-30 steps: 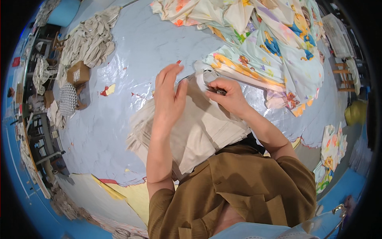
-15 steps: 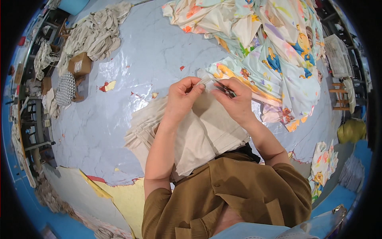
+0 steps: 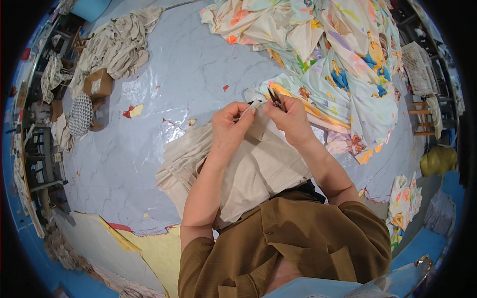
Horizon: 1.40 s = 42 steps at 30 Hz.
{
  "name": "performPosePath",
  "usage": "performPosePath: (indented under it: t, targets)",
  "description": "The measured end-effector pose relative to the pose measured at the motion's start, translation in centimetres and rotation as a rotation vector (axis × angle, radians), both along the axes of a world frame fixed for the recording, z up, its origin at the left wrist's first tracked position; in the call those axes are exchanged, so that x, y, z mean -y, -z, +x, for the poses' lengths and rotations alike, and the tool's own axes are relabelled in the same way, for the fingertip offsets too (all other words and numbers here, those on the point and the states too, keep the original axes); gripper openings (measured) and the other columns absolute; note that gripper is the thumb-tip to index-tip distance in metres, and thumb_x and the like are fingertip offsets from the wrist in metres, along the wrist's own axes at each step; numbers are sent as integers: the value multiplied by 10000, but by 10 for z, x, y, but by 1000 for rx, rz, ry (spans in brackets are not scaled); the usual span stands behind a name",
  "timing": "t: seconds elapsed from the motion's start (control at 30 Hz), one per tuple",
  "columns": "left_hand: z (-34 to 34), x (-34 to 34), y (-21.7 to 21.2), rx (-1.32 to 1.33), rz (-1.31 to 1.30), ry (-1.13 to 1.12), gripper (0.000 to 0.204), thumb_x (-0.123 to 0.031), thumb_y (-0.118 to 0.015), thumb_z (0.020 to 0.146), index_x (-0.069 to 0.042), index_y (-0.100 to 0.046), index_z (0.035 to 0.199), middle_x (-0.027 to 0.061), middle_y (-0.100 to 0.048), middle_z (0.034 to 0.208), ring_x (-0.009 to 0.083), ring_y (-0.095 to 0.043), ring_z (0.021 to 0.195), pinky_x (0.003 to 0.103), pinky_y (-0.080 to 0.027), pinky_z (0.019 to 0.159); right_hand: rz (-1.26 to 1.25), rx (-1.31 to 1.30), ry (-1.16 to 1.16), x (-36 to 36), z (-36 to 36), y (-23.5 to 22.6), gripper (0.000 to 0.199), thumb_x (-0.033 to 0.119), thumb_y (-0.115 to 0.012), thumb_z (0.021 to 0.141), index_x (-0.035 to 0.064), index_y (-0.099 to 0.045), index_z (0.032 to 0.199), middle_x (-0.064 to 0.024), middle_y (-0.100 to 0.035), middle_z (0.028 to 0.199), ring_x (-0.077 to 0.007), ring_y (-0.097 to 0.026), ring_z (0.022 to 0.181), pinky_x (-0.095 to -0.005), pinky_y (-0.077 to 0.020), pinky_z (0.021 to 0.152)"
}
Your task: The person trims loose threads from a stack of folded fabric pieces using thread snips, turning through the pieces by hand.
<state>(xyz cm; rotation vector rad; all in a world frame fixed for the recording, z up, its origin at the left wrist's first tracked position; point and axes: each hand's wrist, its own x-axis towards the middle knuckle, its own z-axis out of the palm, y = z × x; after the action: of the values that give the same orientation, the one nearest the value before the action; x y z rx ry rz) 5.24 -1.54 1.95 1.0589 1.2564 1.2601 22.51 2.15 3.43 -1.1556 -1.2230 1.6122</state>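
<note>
Beige cloth point(image 3: 248, 171) lies over my lap in folded layers, its gathered folds fanning out to the left. My left hand point(image 3: 230, 126) pinches a raised edge of this cloth between thumb and fingers. Close beside it, my right hand point(image 3: 292, 121) is closed around dark thread snips point(image 3: 275, 98), whose pointed blades stick up past the fingers. The right thumb and fingertip also meet at the cloth's edge; whether they grip it I cannot tell. The snips' lower part is hidden in the palm.
A large heap of flower- and cartoon-printed fabric point(image 3: 343, 74) spreads across the grey floor at the far right. Crumpled beige cloth point(image 3: 121, 44) lies far left, near a cardboard box point(image 3: 98, 83) and a checked stool point(image 3: 81, 114). A white plastic basket point(image 3: 418, 68) stands right.
The snips have turned from pointing left across the cloth to pointing upward. Both hands have shifted slightly, and the cloth edge between them has come down a little.
</note>
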Motion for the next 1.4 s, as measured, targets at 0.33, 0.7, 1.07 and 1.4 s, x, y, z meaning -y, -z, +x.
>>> performPosePath:
  t: [0.33, 0.7, 1.07, 1.4]
  targets:
    - [-4, -4, -3, 239, -117, -50, 116, -118, -723, 886, -11, -707, 926, -73, -597, 743, 8, -459, 645, 184, -342, 579, 44, 37, 121, -3, 15, 8, 152, 157, -698, 900, 14, -650, 921, 78, -534, 705, 7, -413, 602, -173, -320, 533]
    - [-9, -5, 2, 326, -90, 7, 101, -110, -707, 896, -18, -700, 935, -92, -550, 714, -2, -407, 629, 183, -296, 563, 161, 88, -22, -3, -5, -2, 180, 138, -715, 885, -11, -673, 976, 67, -555, 735, -8, -439, 675, -189, -361, 592]
    - [-14, -8, 5, 309, -133, -5, 69, -112, -695, 892, -44, -685, 885, -45, -634, 761, 27, -514, 663, 195, -379, 605, -114, -235, 50, -12, 15, 17, 203, 177, -655, 935, 2, -603, 1024, 62, -516, 724, -3, -395, 625, -194, -317, 549]
    - [-24, -12, 6, 627, -207, 0, 55, -79, -637, 904, -51, -647, 858, -8, -654, 783, 71, -587, 700, 231, -471, 664, 310, 127, -119, 9, 7, 18, 207, 123, -649, 935, 1, -574, 1084, -13, -638, 898, -61, -548, 784, -217, -454, 707]
